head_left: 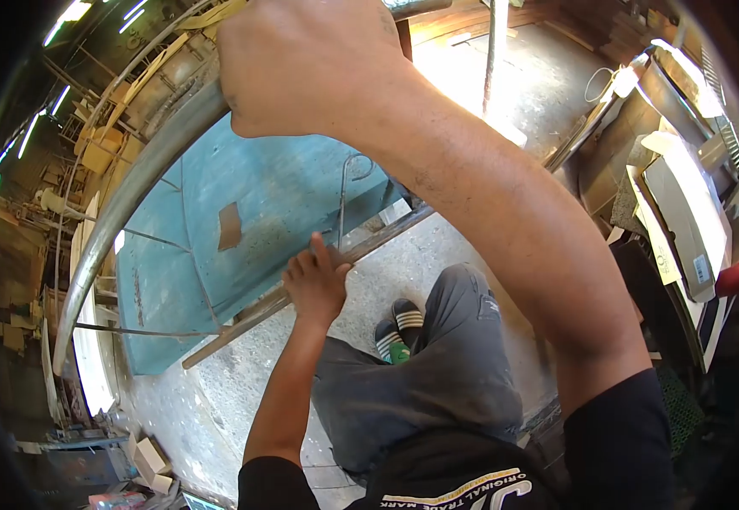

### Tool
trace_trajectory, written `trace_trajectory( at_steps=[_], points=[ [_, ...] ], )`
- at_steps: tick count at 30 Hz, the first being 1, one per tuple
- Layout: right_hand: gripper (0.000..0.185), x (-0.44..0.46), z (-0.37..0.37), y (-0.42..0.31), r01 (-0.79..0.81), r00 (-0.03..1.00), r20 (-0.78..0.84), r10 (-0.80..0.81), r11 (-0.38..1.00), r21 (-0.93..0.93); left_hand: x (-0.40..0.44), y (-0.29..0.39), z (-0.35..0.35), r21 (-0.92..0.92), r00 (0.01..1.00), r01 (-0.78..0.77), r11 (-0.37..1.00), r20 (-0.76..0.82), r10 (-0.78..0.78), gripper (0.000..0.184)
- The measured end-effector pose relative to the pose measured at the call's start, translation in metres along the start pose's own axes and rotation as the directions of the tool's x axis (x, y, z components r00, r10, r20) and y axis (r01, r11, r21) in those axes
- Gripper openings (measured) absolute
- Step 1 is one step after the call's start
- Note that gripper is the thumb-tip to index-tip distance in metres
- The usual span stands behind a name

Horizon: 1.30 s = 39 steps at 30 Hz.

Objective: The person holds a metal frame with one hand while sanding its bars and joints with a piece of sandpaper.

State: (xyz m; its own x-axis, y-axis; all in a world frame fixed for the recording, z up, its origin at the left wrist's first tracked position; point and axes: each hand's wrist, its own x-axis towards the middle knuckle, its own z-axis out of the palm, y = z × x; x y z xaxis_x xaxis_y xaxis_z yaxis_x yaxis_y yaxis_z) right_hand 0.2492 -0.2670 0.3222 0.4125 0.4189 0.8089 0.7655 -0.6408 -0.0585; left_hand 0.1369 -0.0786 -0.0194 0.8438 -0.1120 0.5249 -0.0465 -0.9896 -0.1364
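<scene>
My right hand (pixel 301 68) is closed around a curved grey metal tube (pixel 123 204), very near the camera; its fingers are mostly hidden behind the back of the hand. Lower down, my left hand (pixel 314 285) grips a long straight brown bar (pixel 238 333), with one finger pointing up. From the bar beside that hand rises a thin metal rod (pixel 341 208) with a curled top end. Other thin rods (pixel 144 331) run between the curved tube and the bar. Behind them lies a large blue sheet-like surface (pixel 259 187) with a brown patch (pixel 229 226) on it.
Cardboard and flat panels (pixel 684 212) lean at the right, near a red object (pixel 731 279). A vertical pole (pixel 494 59) stands beyond my right arm. Cluttered shelves (pixel 21 280) line the left. Cut cardboard (pixel 150 463) lies at the lower left on the concrete floor (pixel 182 425).
</scene>
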Motion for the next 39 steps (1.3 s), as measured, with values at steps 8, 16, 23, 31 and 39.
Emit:
trace_trajectory(
  at_steps=[8,16,23,31,39],
  points=[
    [0.019,-0.005,-0.021,0.004,-0.036,0.971,0.237,0.031,0.999,0.016,0.088,0.1,0.015,-0.092,0.979,-0.141,0.986,0.137,0.153,0.074],
    [0.015,-0.001,-0.01,-0.007,-0.033,0.991,0.128,0.034,0.999,-0.003,0.038,0.036,-0.001,0.032,0.995,-0.1,0.994,0.01,0.1,0.076],
    [0.016,-0.007,-0.017,0.005,0.03,0.994,0.102,-0.032,0.999,0.019,0.072,0.08,0.029,-0.114,0.977,-0.162,0.98,0.12,0.176,0.08],
    [0.017,0.0,-0.016,-0.005,-0.057,0.982,0.183,0.051,0.998,0.026,0.074,0.068,0.024,-0.104,0.977,-0.175,0.979,0.107,0.186,0.078],
    [0.017,-0.006,-0.022,-0.006,-0.034,0.973,0.227,0.043,0.998,-0.044,0.026,0.023,-0.002,-0.075,0.978,-0.051,0.996,0.199,0.065,0.082]
  ],
)
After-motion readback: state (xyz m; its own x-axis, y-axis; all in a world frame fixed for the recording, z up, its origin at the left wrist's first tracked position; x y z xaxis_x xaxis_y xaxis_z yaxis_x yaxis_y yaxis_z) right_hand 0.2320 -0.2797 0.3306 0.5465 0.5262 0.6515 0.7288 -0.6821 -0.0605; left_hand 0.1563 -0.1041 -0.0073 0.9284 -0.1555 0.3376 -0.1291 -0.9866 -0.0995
